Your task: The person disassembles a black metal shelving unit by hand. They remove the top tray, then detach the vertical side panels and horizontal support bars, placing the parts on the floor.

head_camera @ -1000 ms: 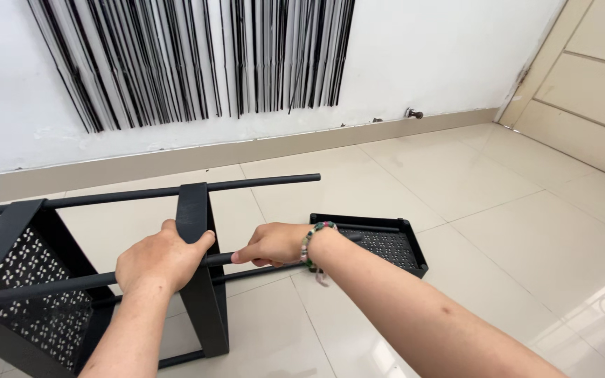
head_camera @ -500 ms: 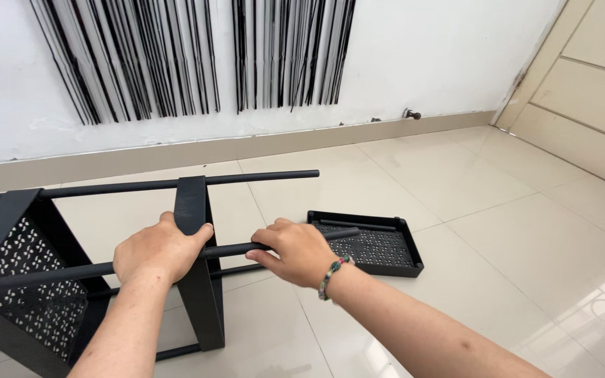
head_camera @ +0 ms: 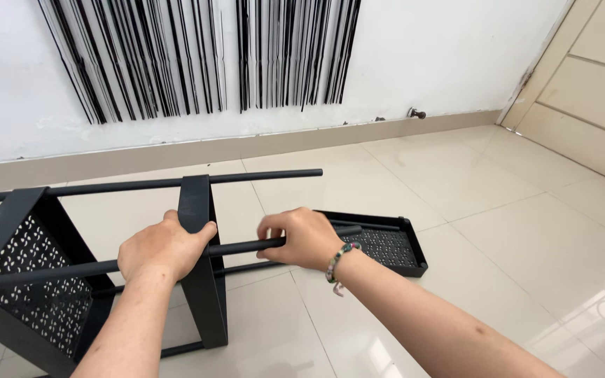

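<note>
Gripping black rod (head_camera: 246, 246), both hands around

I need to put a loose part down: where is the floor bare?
Bare tiles lie between the loose tray and the door, and along the baseboard. Crowded around the rack frame, where left hand and right hand grip.

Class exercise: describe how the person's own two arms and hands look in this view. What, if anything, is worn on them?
Both forearms are bare, no sleeves or gloves in view. The right hand has a beaded bracelet at the wrist, with green, pink and dark beads and a small dangling end. The left hand shows no ring, watch or band.
</note>
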